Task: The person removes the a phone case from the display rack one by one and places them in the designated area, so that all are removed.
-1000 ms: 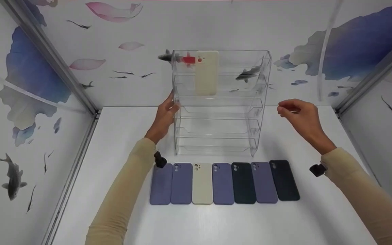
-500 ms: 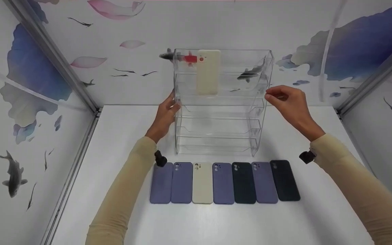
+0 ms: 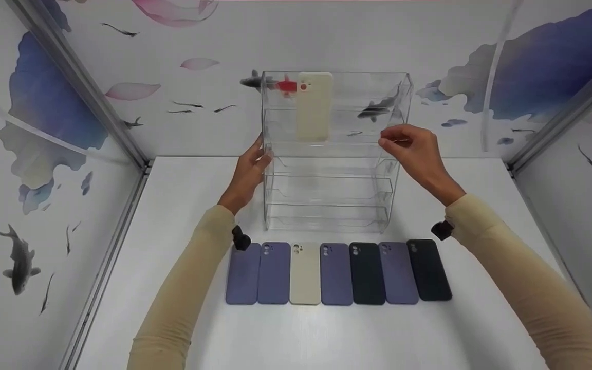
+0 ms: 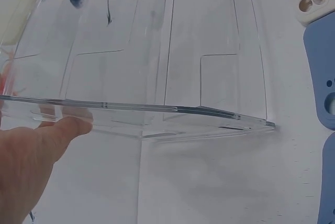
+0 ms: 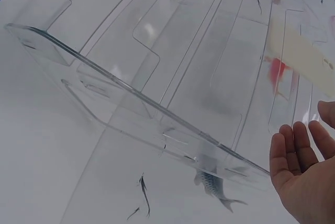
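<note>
My left hand [image 3: 251, 167] touches the left side panel of a clear acrylic rack [image 3: 329, 204], a tall stand with several tiers. In the left wrist view its thumb [image 4: 78, 123] lies against the outer face of that panel. A cream phone case [image 3: 314, 108] stands upright in the upper part of the rack. My right hand [image 3: 415, 151] is raised in front of the rack's right side, with loosely bent fingers and nothing in them. In the right wrist view its fingers [image 5: 298, 148] are beside the clear shelves.
On the white table [image 3: 327, 339], before the rack, lies a row of phone cases: several purple [image 3: 336, 280], one cream [image 3: 305, 280] and two dark [image 3: 369, 280]. Behind stands a white wall with painted fish and petals; metal-framed panels flank both sides.
My right hand has moved left, from beside the rack to in front of its right edge. My left hand stays at the left panel, and the cases have not moved.
</note>
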`<state>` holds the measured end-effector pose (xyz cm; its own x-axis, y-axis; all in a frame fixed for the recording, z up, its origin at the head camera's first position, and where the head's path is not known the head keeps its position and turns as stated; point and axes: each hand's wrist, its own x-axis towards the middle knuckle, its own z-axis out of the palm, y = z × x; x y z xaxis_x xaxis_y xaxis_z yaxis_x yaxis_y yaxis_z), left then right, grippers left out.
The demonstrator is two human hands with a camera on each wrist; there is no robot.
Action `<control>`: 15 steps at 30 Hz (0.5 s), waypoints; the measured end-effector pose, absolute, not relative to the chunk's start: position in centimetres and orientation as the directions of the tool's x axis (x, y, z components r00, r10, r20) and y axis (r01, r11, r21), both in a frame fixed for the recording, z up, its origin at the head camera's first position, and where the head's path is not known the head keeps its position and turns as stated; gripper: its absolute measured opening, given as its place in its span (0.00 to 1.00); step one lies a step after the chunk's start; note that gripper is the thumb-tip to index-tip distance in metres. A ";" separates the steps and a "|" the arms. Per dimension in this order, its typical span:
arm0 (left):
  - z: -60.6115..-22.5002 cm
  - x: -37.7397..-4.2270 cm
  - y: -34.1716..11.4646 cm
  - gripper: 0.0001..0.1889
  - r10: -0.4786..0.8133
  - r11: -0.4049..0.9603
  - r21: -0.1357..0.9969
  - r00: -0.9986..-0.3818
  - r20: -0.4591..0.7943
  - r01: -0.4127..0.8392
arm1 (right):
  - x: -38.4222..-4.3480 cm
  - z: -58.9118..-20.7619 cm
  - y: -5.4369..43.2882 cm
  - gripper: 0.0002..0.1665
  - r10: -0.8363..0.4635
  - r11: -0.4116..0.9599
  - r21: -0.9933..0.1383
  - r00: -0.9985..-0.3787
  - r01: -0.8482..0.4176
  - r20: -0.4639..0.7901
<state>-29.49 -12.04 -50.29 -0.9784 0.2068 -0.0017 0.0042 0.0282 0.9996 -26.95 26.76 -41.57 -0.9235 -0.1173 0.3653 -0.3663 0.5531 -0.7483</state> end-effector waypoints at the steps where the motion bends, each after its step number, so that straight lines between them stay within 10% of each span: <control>1: -50.3 -29.5 -12.1 0.37 0.203 0.033 0.999 -0.979 -0.002 0.005 | -27.0 -41.5 26.6 0.13 -0.120 0.548 -0.751 -0.924 -0.368 0.364; 15: -50.3 -29.6 -12.1 0.42 0.168 -0.033 0.999 -0.985 -0.036 -0.042 | -28.5 -40.8 23.6 0.17 -0.180 0.506 -0.762 -0.913 -0.404 0.365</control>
